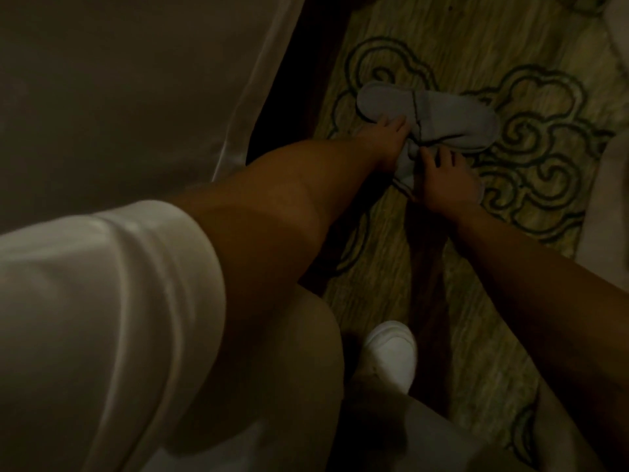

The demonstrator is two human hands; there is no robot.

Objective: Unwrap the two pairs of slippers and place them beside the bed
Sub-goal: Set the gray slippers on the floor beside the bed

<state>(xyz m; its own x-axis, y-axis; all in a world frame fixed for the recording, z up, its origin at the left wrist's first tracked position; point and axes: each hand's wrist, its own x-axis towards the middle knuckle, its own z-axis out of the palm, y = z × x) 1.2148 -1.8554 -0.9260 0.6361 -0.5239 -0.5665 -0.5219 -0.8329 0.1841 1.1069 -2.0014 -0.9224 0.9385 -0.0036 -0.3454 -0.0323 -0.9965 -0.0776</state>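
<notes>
A white slipper (442, 117) with dark trim lies on the patterned carpet (476, 46) close to the bed's edge. My left hand (388, 137) rests fingers-down on its near side. A second white slipper (406, 165) lies partly under both hands, and my right hand (442, 178) presses on it with the fingers spread. The room is dim and no wrapper can be made out.
The bed (119, 80) with its white sheet fills the left side, with a dark gap beneath its edge. My white shoe (391, 352) stands on the carpet below the hands. A pale object (609, 185) sits at the right edge.
</notes>
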